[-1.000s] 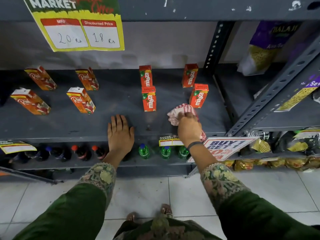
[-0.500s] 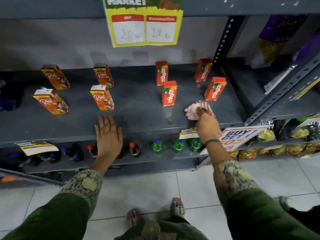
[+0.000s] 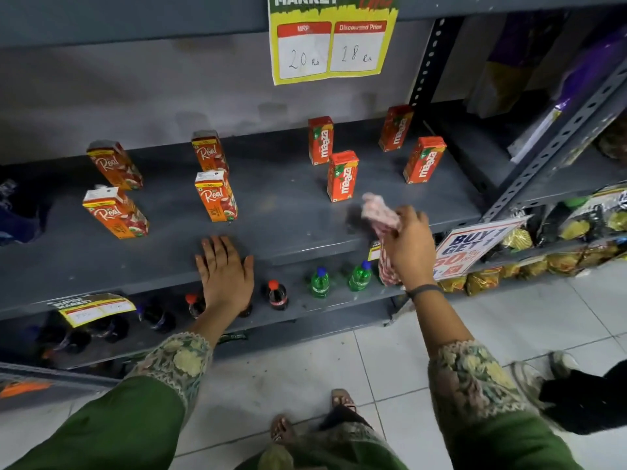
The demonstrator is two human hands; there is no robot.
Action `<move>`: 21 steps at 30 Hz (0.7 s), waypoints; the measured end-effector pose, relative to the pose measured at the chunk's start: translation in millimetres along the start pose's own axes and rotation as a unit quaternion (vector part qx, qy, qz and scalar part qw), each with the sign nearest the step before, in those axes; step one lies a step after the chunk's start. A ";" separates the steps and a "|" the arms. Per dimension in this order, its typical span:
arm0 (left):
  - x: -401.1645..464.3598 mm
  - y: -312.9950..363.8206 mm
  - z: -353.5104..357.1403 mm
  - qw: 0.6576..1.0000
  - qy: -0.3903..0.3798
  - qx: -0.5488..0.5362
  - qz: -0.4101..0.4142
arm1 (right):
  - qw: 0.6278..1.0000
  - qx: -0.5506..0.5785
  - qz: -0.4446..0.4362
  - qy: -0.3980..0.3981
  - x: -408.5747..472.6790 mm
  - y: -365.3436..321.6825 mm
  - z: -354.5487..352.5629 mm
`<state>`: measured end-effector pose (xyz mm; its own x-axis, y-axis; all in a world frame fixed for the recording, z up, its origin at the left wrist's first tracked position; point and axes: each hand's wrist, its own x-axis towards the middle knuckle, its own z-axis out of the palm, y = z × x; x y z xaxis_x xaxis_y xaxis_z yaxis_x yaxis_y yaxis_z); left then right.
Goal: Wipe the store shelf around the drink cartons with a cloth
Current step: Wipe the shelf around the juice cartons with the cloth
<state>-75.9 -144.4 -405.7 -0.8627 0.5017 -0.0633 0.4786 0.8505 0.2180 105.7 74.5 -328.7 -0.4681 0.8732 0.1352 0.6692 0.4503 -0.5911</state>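
Observation:
A grey metal shelf [image 3: 281, 215] carries several small drink cartons: red Maaza cartons [image 3: 342, 176] on the right and orange Real cartons [image 3: 215, 195] on the left. My right hand [image 3: 409, 245] grips a red-and-white checked cloth [image 3: 378, 215] at the shelf's front right, just below the nearest Maaza carton; one end of the cloth hangs down past the shelf edge. My left hand [image 3: 225, 271] lies flat, fingers spread, on the front lip of the shelf, below the front Real carton.
Below the shelf stand small soda bottles [image 3: 319, 283], green and dark. A price poster [image 3: 330, 37] hangs above. A "Buy 1 Get 1" sign [image 3: 475, 244] and snack packets [image 3: 556, 259] sit right. A perforated upright [image 3: 556, 140] bounds the shelf. Someone's shoe [image 3: 559, 362] is on the tiled floor.
My right hand has lifted the cloth slightly and shifted it left along the front edge, so it now dangles. The view has swung left. My left hand stays planted on the shelf lip.

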 end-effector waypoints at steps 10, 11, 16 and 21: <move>-2.1 16.2 6.3 0.999 -0.001 0.030 -0.012 | 0.991 -0.133 -0.018 -0.006 127.1 -47.4 29.1; -1.7 15.6 6.7 0.999 0.000 0.030 -0.013 | 0.987 -0.155 -0.023 -0.031 133.5 -47.7 37.4; -2.7 15.8 8.3 0.999 0.015 0.039 -0.016 | 0.968 -0.201 -0.081 -0.129 139.8 -27.6 67.2; -5.6 19.1 8.2 0.998 0.034 0.046 -0.017 | 0.951 -0.231 -0.128 -0.162 129.5 -11.3 71.7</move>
<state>-60.6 -129.7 -409.2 -0.8863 0.4631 -0.0028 0.4590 0.8793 0.1272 -3.9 169.1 -361.5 -0.7529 0.6545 -0.0697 0.6565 0.7393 -0.1499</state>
